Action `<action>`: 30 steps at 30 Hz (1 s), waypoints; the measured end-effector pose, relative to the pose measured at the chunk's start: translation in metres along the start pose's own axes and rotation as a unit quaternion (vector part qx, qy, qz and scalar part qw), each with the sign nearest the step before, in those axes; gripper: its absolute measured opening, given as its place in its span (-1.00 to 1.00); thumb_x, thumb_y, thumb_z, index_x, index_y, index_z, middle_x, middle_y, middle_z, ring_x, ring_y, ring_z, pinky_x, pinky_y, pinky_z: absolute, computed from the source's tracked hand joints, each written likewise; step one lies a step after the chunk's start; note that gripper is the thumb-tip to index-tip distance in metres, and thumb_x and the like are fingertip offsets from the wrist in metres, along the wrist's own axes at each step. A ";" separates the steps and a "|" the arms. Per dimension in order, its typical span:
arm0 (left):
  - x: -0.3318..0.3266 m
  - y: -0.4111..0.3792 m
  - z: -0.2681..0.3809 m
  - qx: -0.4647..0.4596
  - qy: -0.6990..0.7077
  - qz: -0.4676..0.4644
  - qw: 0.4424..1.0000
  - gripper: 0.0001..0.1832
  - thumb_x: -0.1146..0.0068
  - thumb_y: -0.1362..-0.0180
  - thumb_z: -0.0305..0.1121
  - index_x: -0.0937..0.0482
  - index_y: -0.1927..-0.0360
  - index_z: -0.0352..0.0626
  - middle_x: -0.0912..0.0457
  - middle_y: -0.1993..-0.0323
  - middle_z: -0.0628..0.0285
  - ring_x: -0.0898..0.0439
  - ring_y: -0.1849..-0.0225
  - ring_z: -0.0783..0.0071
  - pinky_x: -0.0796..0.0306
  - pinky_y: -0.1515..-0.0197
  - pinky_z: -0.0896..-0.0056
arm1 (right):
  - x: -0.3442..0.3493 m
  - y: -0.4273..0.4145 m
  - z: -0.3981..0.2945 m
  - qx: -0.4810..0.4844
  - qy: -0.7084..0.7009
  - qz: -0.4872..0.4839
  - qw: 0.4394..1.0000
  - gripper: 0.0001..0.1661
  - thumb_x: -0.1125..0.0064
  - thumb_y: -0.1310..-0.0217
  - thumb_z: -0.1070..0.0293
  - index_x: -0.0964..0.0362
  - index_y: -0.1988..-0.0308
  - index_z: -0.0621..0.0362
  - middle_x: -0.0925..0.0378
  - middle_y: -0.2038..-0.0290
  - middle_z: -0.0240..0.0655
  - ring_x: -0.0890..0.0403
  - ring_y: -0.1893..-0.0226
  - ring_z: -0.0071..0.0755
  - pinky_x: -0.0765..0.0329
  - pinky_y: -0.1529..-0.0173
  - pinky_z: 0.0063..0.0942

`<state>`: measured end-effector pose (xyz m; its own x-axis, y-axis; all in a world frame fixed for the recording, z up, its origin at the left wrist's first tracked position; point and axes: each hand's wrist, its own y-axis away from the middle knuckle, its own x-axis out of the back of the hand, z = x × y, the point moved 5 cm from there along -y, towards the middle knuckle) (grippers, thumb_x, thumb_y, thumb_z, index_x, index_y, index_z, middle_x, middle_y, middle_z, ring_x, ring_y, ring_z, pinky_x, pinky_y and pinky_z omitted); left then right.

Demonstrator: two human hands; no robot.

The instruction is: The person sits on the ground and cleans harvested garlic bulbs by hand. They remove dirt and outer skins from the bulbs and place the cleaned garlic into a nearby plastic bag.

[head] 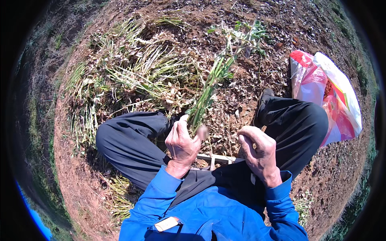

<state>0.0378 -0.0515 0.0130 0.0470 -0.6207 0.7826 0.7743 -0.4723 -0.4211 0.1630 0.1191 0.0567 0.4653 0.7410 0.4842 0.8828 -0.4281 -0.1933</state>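
Observation:
My left hand is in front of my lap, its fingers closed around the lower end of a bundle of green plant stems. The bundle slants up and away to leafy tops. My right hand is curled, thumb against the bent index finger, to the right of the bundle and apart from it. Whether it pinches something small cannot be told. Beyond my left knee lies a broad heap of pulled peanut plants, with pale pods showing near the bundle.
An open red and white plastic sack with small brown things inside stands by my right knee. A light wooden frame shows between my thighs. Dry leaves cover the soil. More cut stems lie at lower left, some at lower right.

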 end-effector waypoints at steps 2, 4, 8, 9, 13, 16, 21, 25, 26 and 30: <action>0.018 -0.001 -0.002 0.016 -0.014 0.007 1.000 -0.50 -0.40 0.12 -0.34 -0.49 0.09 -0.22 -0.58 0.36 0.10 -0.60 0.38 0.11 -0.48 0.33 0.24 | -0.011 0.003 0.004 0.004 0.012 -0.052 0.999 -0.84 -0.20 -0.08 0.59 -0.46 0.26 0.28 -0.55 0.37 -0.09 -0.62 0.37 -0.02 -0.56 0.29 -0.34; 0.028 -0.003 -0.006 -0.007 -0.028 0.027 0.999 -0.50 -0.40 0.11 -0.34 -0.47 0.08 -0.24 -0.53 0.40 0.12 -0.56 0.42 0.12 -0.44 0.36 0.23 | -0.015 0.004 0.003 0.013 0.012 -0.057 0.998 -0.79 -0.23 -0.09 0.55 -0.45 0.21 0.27 -0.55 0.33 -0.08 -0.62 0.36 -0.03 -0.56 0.28 -0.34; 0.031 0.004 -0.007 -0.035 -0.046 0.005 0.998 -0.36 -0.38 0.14 -0.33 -0.42 -0.06 -0.29 -0.48 0.35 0.08 -0.52 0.34 0.09 -0.41 0.27 0.17 | -0.023 0.007 0.007 -0.018 0.006 -0.098 0.995 -0.56 -0.29 -0.13 0.36 -0.41 0.02 0.32 -0.57 0.20 0.01 -0.63 0.25 0.03 -0.58 0.16 -0.30; 0.026 0.007 -0.002 -0.048 -0.044 0.002 0.998 -0.35 -0.36 0.15 -0.37 -0.42 -0.09 -0.30 -0.48 0.33 0.06 -0.51 0.33 0.08 -0.41 0.25 0.16 | -0.024 0.008 0.009 -0.042 -0.047 -0.107 0.992 -0.48 -0.28 -0.16 0.29 -0.38 -0.04 0.36 -0.55 0.14 0.05 -0.62 0.20 0.05 -0.57 0.12 -0.29; 0.013 0.028 0.030 -0.093 -0.008 -0.025 0.995 -0.40 -0.29 0.11 -0.43 -0.43 -0.07 -0.36 -0.51 0.24 0.00 -0.51 0.29 0.03 -0.42 0.19 0.16 | -0.039 0.012 0.011 -0.062 -0.174 -0.110 0.977 -0.37 -0.26 -0.18 0.23 -0.28 -0.13 0.35 -0.52 0.14 0.07 -0.60 0.20 0.08 -0.53 0.13 -0.24; 0.000 0.044 0.043 -0.110 0.024 -0.039 0.993 -0.46 -0.21 0.03 -0.36 -0.43 -0.06 -0.38 -0.52 0.21 -0.01 -0.51 0.23 0.03 -0.41 0.16 0.12 | -0.048 0.015 0.011 -0.110 -0.194 -0.165 0.961 -0.49 -0.16 -0.23 0.20 -0.32 -0.06 0.28 -0.52 0.25 0.03 -0.57 0.27 0.09 -0.49 0.21 -0.19; -0.013 0.059 0.043 -0.155 0.029 -0.043 0.987 -0.48 -0.26 -0.02 -0.44 -0.43 -0.08 -0.36 -0.52 0.14 0.01 -0.51 0.19 0.04 -0.40 0.14 0.12 | -0.060 0.030 0.030 -0.259 -0.325 -0.130 0.900 -0.65 -0.12 -0.22 0.33 -0.42 0.05 0.30 -0.57 0.22 -0.21 -0.56 0.22 -0.43 -0.51 0.10 -0.39; -0.020 0.060 0.046 -0.170 0.066 -0.069 0.981 -0.46 -0.26 -0.02 -0.48 -0.41 -0.13 -0.26 -0.53 0.10 0.01 -0.51 0.14 0.00 -0.40 0.11 0.06 | -0.063 0.036 0.035 -0.291 -0.441 -0.047 0.848 -0.66 -0.11 -0.25 0.40 -0.42 0.00 0.30 -0.56 0.12 -0.28 -0.49 0.08 -0.51 -0.44 -0.06 -0.45; -0.022 0.061 0.046 -0.174 0.077 -0.068 0.979 -0.47 -0.25 -0.02 -0.50 -0.42 -0.12 -0.24 -0.53 0.12 0.02 -0.51 0.13 0.02 -0.40 0.10 0.07 | -0.061 0.038 0.037 -0.296 -0.437 -0.068 0.847 -0.61 -0.12 -0.27 0.42 -0.39 -0.07 0.29 -0.54 0.04 -0.28 -0.47 0.00 -0.49 -0.41 -0.14 -0.45; -0.035 0.068 0.037 -0.123 0.114 -0.098 0.981 -0.46 -0.22 -0.02 -0.55 -0.41 -0.14 -0.23 -0.56 0.09 0.04 -0.53 0.10 0.01 -0.41 0.08 0.04 | -0.047 0.030 0.035 -0.319 -0.332 -0.128 0.878 -0.56 -0.16 -0.27 0.42 -0.40 -0.13 0.26 -0.58 0.05 -0.27 -0.54 0.06 -0.51 -0.48 -0.06 -0.46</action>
<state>0.1121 -0.0390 -0.0260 -0.2521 -0.6130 0.7488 0.5771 -0.7163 -0.3921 0.1700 0.0889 -0.0016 0.3796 0.9028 -0.2022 0.8462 -0.2505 0.4704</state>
